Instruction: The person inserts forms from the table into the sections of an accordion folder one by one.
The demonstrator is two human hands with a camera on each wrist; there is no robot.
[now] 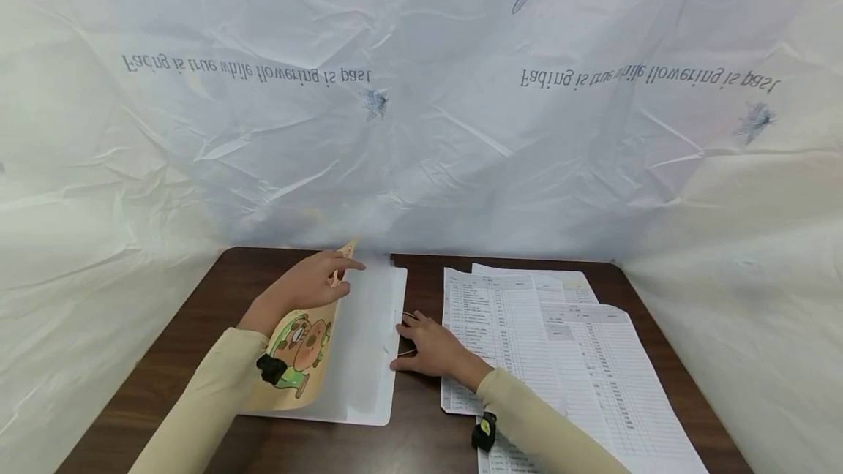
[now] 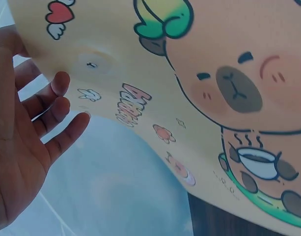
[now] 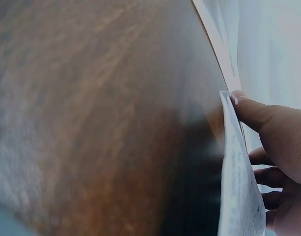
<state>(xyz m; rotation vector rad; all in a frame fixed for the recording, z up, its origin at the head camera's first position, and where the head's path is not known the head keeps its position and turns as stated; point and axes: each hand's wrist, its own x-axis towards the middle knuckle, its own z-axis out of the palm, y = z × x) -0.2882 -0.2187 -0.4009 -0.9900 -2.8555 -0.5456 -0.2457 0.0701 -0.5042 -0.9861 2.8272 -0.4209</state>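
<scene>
Tan, with a cartoon animal printed across it, the cover (image 1: 316,388) of a folder (image 1: 399,295) stands partly raised left of the middle of the desk (image 1: 421,441), reaching close to the desk's far edge. Beside its upper edge is the left hand (image 1: 306,287), fingers spread and loosely bent; its thumb tip is partly hidden, though no firm grip shows. White sheets lie exposed within, their left part concealed by the cover. At the folder's right edge rests the right hand (image 1: 431,346), fingers extended and thumb apart; whether it pinches the thin tan strand (image 1: 408,353) beneath cannot be told. Overlapping printed papers (image 1: 487,320) spread towards the desk's right edge, partly covered by the right sleeve (image 1: 546,415), their print too small to read. The desk's near edge is cut off.
</scene>
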